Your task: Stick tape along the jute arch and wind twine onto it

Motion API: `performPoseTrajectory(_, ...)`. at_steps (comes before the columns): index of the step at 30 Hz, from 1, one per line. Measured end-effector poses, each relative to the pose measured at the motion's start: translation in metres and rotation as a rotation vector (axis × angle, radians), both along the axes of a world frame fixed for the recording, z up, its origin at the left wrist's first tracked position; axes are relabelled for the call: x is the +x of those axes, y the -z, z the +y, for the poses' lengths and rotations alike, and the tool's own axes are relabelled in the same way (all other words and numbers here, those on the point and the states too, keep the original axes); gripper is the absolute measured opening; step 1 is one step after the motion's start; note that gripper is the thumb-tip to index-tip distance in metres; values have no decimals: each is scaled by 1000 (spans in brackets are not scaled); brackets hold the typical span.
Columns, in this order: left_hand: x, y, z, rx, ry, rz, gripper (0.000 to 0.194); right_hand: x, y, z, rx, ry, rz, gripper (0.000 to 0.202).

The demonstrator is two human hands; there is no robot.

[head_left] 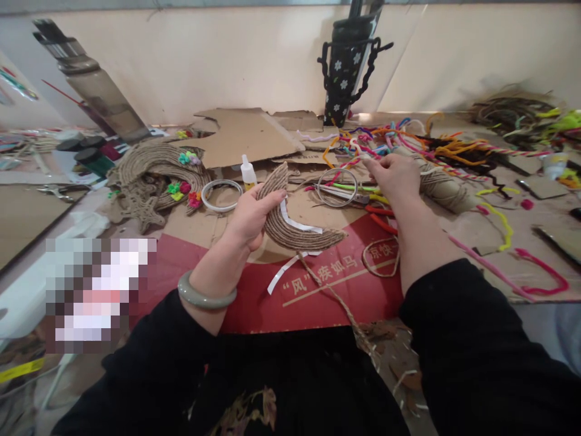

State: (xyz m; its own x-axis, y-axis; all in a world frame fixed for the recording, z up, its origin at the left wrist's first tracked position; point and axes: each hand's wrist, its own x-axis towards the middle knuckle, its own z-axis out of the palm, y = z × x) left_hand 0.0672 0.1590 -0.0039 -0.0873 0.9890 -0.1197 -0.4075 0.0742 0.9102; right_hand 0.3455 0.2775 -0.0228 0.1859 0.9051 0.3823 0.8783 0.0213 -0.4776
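My left hand (253,219) grips a crescent of coiled brown twine (302,237) by its upper left end, thumb on top. White tape strips run along its inner curve, and another strip (285,270) hangs below it. My right hand (394,175) is closed at the pile of coloured pipe cleaners (408,140); its fingertips pinch something pale and small that I cannot make out. Just left of and below that hand lies a thin ring (338,203). A roll of white tape (203,195) sits left of the crescent, near a small glue bottle (247,172).
Red-handled pliers (381,219) lie below my right hand. Twine pieces with small flowers (154,169) are at the left. A grey bottle (97,91) and a black flowered tumbler (342,72) stand behind. A twine roll (447,184) lies at the right.
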Motion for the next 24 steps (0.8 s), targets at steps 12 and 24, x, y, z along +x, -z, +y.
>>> performPoseTrajectory(12,0,-1,1,-5,-6,7,28,-6,3,2,158,-251,114,22)
performPoseTrajectory(24,0,0,1,-3,4,11,31,-18,6,-2,-36,-288,-163,26)
